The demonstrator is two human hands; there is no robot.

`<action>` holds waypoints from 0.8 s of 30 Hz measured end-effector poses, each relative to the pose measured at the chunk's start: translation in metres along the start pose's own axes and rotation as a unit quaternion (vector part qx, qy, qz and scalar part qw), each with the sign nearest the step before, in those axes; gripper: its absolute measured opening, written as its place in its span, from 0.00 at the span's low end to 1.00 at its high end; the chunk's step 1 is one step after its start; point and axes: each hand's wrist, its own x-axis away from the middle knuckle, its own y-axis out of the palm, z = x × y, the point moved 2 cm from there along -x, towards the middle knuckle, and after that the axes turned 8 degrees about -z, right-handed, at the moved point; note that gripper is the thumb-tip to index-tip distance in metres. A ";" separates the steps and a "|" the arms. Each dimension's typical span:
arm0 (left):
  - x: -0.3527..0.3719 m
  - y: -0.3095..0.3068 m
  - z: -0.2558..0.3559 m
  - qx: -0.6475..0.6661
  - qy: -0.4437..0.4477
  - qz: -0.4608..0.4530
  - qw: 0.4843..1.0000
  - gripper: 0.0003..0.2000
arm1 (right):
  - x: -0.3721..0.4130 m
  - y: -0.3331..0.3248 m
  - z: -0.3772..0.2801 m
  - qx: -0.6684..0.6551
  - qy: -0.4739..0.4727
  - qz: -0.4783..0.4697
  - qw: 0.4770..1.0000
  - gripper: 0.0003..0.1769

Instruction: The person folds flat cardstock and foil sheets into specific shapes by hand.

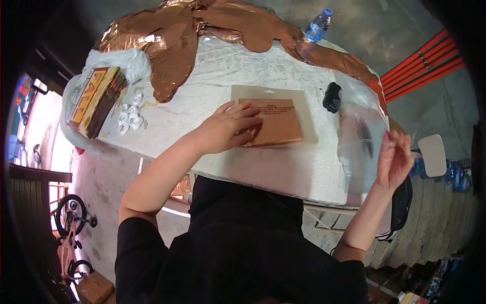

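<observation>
A clear plastic bag (310, 121) with a hang hole lies flat on the table in front of me. In it, or directly beneath its printed film, sits a folded copper-coloured foil piece (281, 124). My left hand (230, 126) rests on the left side of this package, its fingers apart and slightly bent. Off the table's right edge, my right hand (396, 159) is raised with thumb and fingers pinched together. Whatever is between those fingertips, if anything, is too small and blurred to name.
Large copper foil sheets (174, 55) drape along the far edge. A water bottle (319, 26) stands there. Left are stacked packs (96, 99), a white plastic bag (119, 63) and several white ribbon rolls (130, 117). A black object (332, 97) and clear film (360, 147) lie right.
</observation>
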 end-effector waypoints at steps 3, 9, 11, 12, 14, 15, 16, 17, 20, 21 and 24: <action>0.005 -0.003 0.004 0.015 0.008 -0.008 1.000 0.21 | -0.003 -0.047 -0.014 -0.286 0.113 -0.331 0.892 0.07; 0.034 -0.008 0.029 0.032 0.039 0.007 0.999 0.21 | 0.054 -0.020 0.019 0.316 0.221 -0.496 0.778 0.13; 0.047 -0.011 0.044 0.022 0.059 0.033 0.997 0.20 | 0.061 -0.026 0.034 0.392 0.187 -0.490 0.756 0.10; 0.054 -0.011 0.050 0.024 0.071 0.029 0.997 0.20 | 0.063 -0.025 0.039 0.465 0.150 -0.486 0.724 0.07; 0.064 -0.008 0.056 0.024 0.081 0.023 0.996 0.19 | 0.071 -0.011 0.044 0.480 0.136 -0.455 0.738 0.06; 0.068 -0.005 0.057 0.003 0.080 0.047 0.996 0.17 | 0.074 -0.003 0.044 0.494 0.123 -0.424 0.749 0.06; 0.070 -0.004 0.057 -0.017 0.079 0.071 0.994 0.16 | 0.075 0.007 0.042 0.513 0.136 -0.437 0.726 0.07; 0.071 -0.001 0.056 -0.018 0.079 0.069 0.994 0.16 | 0.076 0.007 0.045 0.512 0.137 -0.437 0.727 0.07; 0.074 0.004 0.057 -0.019 0.087 0.108 0.990 0.14 | 0.078 0.006 0.062 0.478 0.081 -0.477 0.733 0.07; 0.074 0.004 0.058 -0.013 0.073 0.123 0.990 0.13 | 0.078 0.009 0.069 0.517 0.003 -0.484 0.706 0.06; 0.075 0.007 0.058 0.003 0.057 0.154 0.986 0.11 | 0.084 0.024 0.082 0.552 -0.099 -0.505 0.656 0.05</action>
